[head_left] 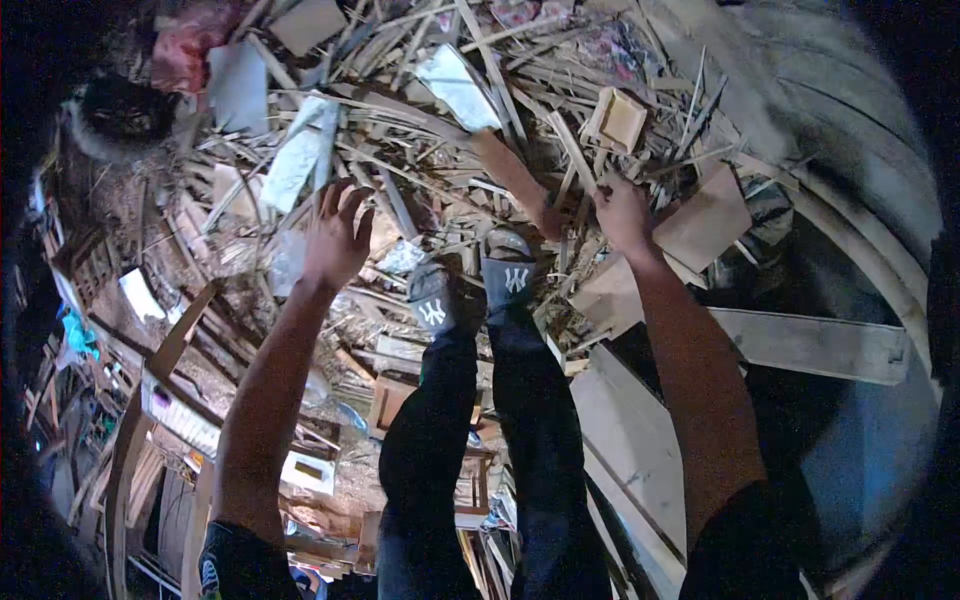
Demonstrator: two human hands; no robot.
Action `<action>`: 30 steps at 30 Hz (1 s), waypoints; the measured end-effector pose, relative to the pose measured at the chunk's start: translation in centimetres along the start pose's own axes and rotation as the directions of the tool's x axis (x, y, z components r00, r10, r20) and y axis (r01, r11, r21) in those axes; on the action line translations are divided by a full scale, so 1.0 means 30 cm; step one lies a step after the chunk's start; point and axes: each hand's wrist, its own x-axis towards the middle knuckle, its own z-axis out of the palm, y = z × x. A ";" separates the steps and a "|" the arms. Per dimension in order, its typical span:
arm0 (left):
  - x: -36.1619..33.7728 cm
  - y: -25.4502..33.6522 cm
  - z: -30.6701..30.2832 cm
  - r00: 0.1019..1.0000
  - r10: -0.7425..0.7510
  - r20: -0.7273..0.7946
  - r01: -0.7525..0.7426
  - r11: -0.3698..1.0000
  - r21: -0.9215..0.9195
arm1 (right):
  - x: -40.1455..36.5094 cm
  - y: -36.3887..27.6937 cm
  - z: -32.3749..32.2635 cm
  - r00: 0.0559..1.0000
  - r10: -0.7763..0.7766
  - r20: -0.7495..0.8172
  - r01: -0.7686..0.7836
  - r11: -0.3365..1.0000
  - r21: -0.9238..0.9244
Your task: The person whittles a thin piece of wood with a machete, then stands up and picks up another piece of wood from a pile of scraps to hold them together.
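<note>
My left hand is held above the wood scraps with its fingers apart and slightly curled, holding nothing. Near its fingertips lies a whitish board piece. My right hand is closed on the lower end of a narrow wooden strip, which points up and to the left from the fingers. A broader brown wood piece lies between my two hands. Just beyond my right hand sits a pale, shallow wooden tray-like piece. A flat brown board is to the right of my right wrist.
My feet in dark slides stand amid a thick litter of sticks and offcuts. Long planks and large boards lean at the right. A curved wooden piece rises at the left. A dark round opening shows upper left.
</note>
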 end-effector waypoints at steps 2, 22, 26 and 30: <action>-0.004 -0.041 0.128 1.000 -0.018 0.021 0.018 1.000 -0.006 | 0.057 0.101 0.122 0.996 -0.053 -0.078 0.047 0.996 -0.076; -0.026 -0.039 0.279 0.988 0.036 0.148 -0.005 0.979 -0.206 | -0.003 0.009 0.365 0.935 -0.147 -0.322 0.224 0.949 0.220; 0.065 0.035 0.226 0.872 -0.236 0.428 0.409 0.832 -0.374 | -0.117 -0.034 0.299 0.982 -0.182 -0.054 0.181 0.815 0.550; 0.140 0.012 0.279 0.858 -0.116 0.500 0.493 0.454 -0.742 | -0.170 -0.063 0.243 0.986 -0.129 0.110 0.038 0.799 0.601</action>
